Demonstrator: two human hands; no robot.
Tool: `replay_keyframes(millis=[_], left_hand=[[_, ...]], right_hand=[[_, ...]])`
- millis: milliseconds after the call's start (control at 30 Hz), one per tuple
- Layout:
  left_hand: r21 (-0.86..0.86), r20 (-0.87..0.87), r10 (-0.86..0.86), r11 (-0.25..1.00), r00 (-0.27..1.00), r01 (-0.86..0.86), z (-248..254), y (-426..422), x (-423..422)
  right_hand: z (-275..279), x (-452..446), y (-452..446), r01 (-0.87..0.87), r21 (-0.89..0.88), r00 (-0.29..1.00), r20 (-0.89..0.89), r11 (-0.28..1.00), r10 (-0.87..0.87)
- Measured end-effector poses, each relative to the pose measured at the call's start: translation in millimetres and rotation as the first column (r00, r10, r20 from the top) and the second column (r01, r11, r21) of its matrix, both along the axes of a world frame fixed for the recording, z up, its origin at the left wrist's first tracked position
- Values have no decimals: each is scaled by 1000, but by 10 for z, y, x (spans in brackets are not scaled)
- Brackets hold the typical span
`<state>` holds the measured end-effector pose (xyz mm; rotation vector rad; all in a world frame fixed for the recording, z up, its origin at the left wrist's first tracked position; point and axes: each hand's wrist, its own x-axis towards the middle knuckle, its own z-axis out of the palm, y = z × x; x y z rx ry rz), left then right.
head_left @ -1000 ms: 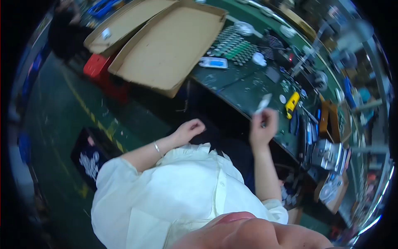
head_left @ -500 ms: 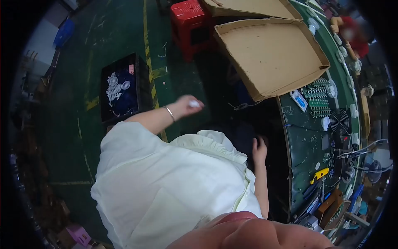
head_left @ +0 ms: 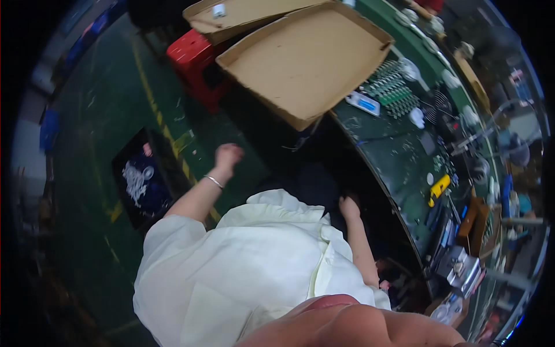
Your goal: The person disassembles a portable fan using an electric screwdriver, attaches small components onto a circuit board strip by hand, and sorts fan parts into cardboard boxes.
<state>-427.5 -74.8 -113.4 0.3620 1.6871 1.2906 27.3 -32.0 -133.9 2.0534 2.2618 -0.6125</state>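
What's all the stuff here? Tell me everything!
Cardboard trays: two, brown, top.
Plastic stool: one, red, beside trays.
Crate: one, black, left floor.
Plastic parts: many, white, inside crate.
Floor tape: strips, yellow, floor.
Workbench: one, green, right.
Circuit boards: several, green, workbench.
Utility knife: one, yellow, workbench.
Pack: one, blue-white, beside boards.
Other items: uncounted, blurred, far right.
Shirt: one, white, worn.
Bracelet: one, silver, left wrist.
Left hand: one, bare, over floor.
Right hand: one, bare, near workbench.

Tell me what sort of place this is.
Probably an electronics assembly workshop: rows of what look like green circuit boards and a yellow tool lie on a green workbench, and yellow-and-black tape marks the floor.
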Motion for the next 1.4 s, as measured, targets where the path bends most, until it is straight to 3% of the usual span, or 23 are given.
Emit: replay_keyframes(millis=[33, 67, 100, 133, 167, 200, 233, 300, 400, 533, 667, 867, 1000, 1100, 1167, 1200, 1267, 1300, 1333, 1400], left_hand=[[138, -62, -326, 933, 943, 332, -217, 148, 358], [-165, -463, -597, 784, 655, 599, 113, 339, 951], [-39, -415, -734, 604, 538, 796, 267, 384, 1456], [-157, -497, -855, 257, 149, 954, 531, 413, 1841], [-522, -667, -698, 189, -260, 832, 917, 274, 2156], [-591, -648, -641, 84, -410, 802, 846, 327, 2281], [-658, -618, -559, -18, -553, 753, 743, 378, 2411], [-650, -599, -598, -26, -532, 760, 656, 437, 2439], [-677, -520, -634, -102, -572, 729, 683, 559, 2480], [-700, -577, -510, -93, -637, 708, 571, 545, 2613], [-721, -624, -276, -157, -731, 675, 518, 513, 2693], [-714, -634, -289, -138, -717, 687, 513, 479, 2757], [-733, -610, -286, -150, -739, 663, 553, 493, 2828], [-732, -658, -172, -84, -733, 676, 676, 430, 2906], [-814, -581, -98, 65, -808, 577, 831, 417, 3040], [-821, -571, -84, 56, -817, 568, 836, 482, 3115], [-862, -465, -131, -158, -876, 481, 754, 608, 3199], [-842, -492, -48, -227, -869, 489, 638, 647, 3200], [-829, -482, -79, -282, -873, 483, 352, 696, 3189], [-865, -398, -52, -312, -916, 393, 98, 741, 3249]], right_hand=[[50, -13, -12, 51, -21, 999, 1, 998, -51], [172, -56, -21, 51, -45, 997, 66, 998, -48], [288, -90, -42, 52, -72, 991, 129, 996, -43], [242, -64, -86, 62, -37, 988, 146, 997, -56], [227, -42, -126, 77, -24, 985, 157, 997, -72], [345, -88, -158, 97, -11, 982, 166, 995, -94], [479, -95, -215, 147, -156, 979, 164, 977, -121], [608, -94, -303, 182, -199, 975, 165, 963, -150], [560, -21, -470, 126, -118, 976, 192, 985, -102], [344, 130, -595, 197, 28, 966, 165, 980, -199], [613, 224, -891, 310, 179, 950, -26, 934, -311], [949, 149, -1326, 384, 137, 923, -77, 913, -377], [763, 165, -1278, 385, 203, 922, -125, 900, -366], [732, 169, -1143, 360, 95, 932, -76, 928, -354], [738, 195, -1047, 289, 15, 957, -2, 957, -289], [744, 239, -1007, 285, 48, 958, 0, 957, -285], [722, 191, -1025, 315, 62, 949, -18, 947, -315], [704, 188, -1003, 306, 37, 952, -18, 951, -305], [687, 221, -941, 292, 21, 956, -14, 956, -291], [664, 245, -830, 236, -23, 972, -2, 971, -236]])
